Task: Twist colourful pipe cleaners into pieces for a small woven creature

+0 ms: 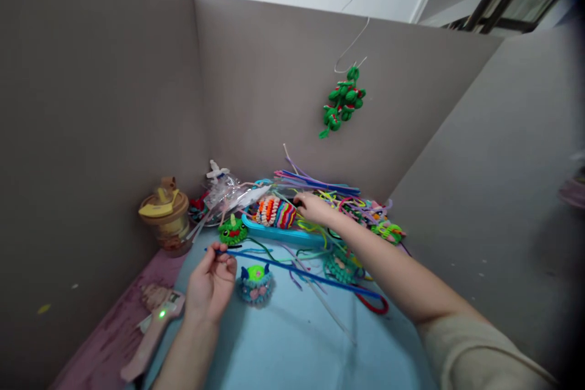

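My left hand [212, 283] pinches one end of a long blue pipe cleaner [301, 271], which slants down to the right above the table. Stretched across the table, my right hand [315, 207] is at the turquoise tray [283, 233] with its fingers closed around something dark that I cannot make out. Beside those fingers in the tray lies a striped bundle of coloured fuzzy pieces [275, 212]. Below the blue pipe cleaner sits a teal fuzzy figure [255, 285] with dark blue horns. A green fuzzy figure [233, 230] stands near the tray's left end.
Several loose pipe cleaners [320, 183] lie behind the tray, with a tangle [356, 210] to its right. A lidded cup [165, 219] and a pink hot glue gun [153, 335] with a green light are at the left. Green ornaments [343, 100] hang from a wire on the grey partition [274, 73].
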{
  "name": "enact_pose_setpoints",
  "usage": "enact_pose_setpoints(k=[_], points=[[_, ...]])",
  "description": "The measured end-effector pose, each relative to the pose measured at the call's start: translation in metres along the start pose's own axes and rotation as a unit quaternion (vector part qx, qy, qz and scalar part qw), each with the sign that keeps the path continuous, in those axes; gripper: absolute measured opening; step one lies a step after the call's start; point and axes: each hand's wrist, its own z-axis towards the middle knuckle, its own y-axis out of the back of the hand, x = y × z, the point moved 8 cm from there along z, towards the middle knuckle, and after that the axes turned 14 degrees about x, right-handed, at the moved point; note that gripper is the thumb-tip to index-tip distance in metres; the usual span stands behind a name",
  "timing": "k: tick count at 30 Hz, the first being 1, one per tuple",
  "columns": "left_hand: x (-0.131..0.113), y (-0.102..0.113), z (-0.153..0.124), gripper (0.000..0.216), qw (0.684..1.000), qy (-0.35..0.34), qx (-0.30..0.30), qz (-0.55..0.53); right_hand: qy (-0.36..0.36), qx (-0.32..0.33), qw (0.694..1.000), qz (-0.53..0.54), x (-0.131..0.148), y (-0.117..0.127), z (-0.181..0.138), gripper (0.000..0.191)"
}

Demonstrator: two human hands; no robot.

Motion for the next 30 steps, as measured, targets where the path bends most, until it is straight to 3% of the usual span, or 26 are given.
enact_pose_setpoints(k=[3,6,9,12,15,18,19,22,24,27,30], points=[[0.002,0.0,-0.002,0.031,1.0,0.006,-0.009,-0.005,0.031,-0.073,0.997,0.021,0.024,0.005,-0.004,0.037],[0.007,-0.003,-0.004,0.029,1.0,0.021,-0.008,0.005,0.094,-0.033,0.993,0.056,0.043,-0.013,0.002,0.086],[0.005,-0.003,-0.007,0.027,0.999,0.023,-0.008,0.04,0.077,-0.007,0.988,0.13,0.037,-0.022,0.009,0.102],[0.005,-0.004,-0.009,0.027,0.999,0.026,0.005,0.042,0.053,-0.008,0.973,0.224,0.025,-0.012,0.007,0.097],[0.012,-0.013,-0.011,0.025,0.998,0.039,0.051,0.02,0.043,0.051,0.941,0.333,0.025,-0.006,-0.005,0.085],[0.02,-0.018,-0.017,0.007,0.996,0.032,0.059,0.064,0.122,0.124,0.874,0.453,0.06,-0.011,-0.026,0.071],[0.024,-0.019,-0.019,0.01,0.992,0.039,0.066,0.096,0.139,0.109,0.864,0.471,0.073,-0.011,-0.033,0.071],[0.043,-0.025,-0.025,0.041,0.973,0.096,0.128,0.163,0.119,-0.064,0.884,0.448,0.103,-0.01,-0.06,0.074],[0.045,-0.024,-0.024,0.051,0.967,0.096,0.154,0.18,0.136,-0.129,0.901,0.391,0.131,-0.015,-0.08,0.072],[0.032,-0.017,-0.019,0.052,0.969,0.043,0.146,0.194,0.201,-0.094,0.912,0.345,0.162,-0.026,-0.092,0.06],[0.022,-0.018,-0.016,0.043,0.973,0.023,0.144,0.178,0.198,-0.074,0.918,0.337,0.144,-0.026,-0.08,0.037]])
